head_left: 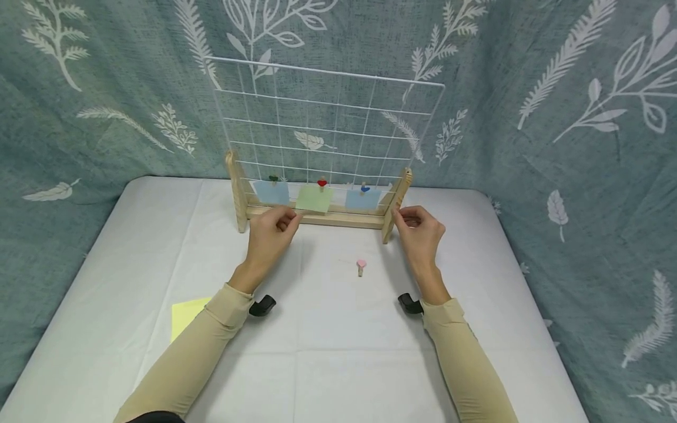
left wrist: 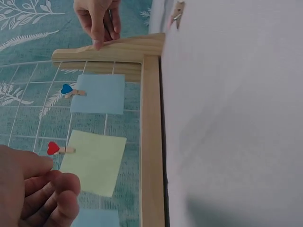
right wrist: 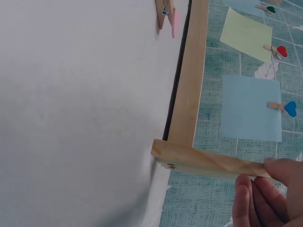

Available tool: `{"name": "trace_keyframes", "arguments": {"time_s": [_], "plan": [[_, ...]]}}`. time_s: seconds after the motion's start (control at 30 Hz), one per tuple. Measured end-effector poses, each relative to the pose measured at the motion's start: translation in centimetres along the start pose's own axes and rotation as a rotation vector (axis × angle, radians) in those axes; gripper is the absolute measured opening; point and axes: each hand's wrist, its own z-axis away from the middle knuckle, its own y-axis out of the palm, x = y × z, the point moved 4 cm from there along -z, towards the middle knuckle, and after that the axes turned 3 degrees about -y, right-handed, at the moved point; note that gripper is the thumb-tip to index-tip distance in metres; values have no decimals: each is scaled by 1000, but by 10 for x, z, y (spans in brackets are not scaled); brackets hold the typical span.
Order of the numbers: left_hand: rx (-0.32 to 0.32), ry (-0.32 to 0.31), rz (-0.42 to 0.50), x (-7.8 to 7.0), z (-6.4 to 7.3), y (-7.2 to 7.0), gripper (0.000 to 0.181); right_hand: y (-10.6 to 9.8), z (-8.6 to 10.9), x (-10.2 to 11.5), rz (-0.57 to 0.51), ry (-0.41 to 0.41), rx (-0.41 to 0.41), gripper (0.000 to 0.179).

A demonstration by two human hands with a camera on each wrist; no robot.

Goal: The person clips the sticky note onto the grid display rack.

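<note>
Right hand (right wrist: 270, 189) has a side leg (right wrist: 213, 163) of the pale wooden stand (head_left: 344, 220) pinched, thumb on one face, curled fingers on the other. Left hand (left wrist: 40, 189) hovers right by the light green square paper (left wrist: 94, 163), fingers loosely curled with nothing visible in them (can't swear no fingertip brushes the paper).

That paper hangs crooked on the white wire grid (head_left: 325, 71) from a small wooden clip with a red heart (left wrist: 53, 148), between two light blue square papers (right wrist: 251, 109).

Best guess, the step in hand is steadying or squaring up the stand. If the green paper's getting straightened, the next move calls for bracing that leg plus a really light tug. Another paper would need the small wooden clip with a pink heart (head_left: 361, 264), which is lying on the white cloth-covered table (head_left: 328, 388).

Only the head view shows the yellow sheet (head_left: 186, 314), half hidden by the left sleeve (head_left: 206, 341). Right wrist view picks out small metal fittings (right wrist: 171, 166) at the leg's foot, which the head view doesn't show.
</note>
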Motion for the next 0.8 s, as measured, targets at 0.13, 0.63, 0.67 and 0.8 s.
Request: {"name": "trace_keyframes", "arguments": {"time_s": [0.13, 0.63, 0.67, 0.8], "plan": [[8, -16, -6, 7, 13, -18, 7, 2, 2, -1, -20, 0, 1, 19], [-16, -92, -63, 25, 36, -57, 10, 1, 5, -5, -42, -3, -42, 18], [-8, -98, -59, 26, 37, -58, 10, 1, 5, -5, -46, -6, -44, 18], [-10, -119, -57, 29, 45, -66, 9, 2, 7, -4, -55, -10, -26, 17]]}}
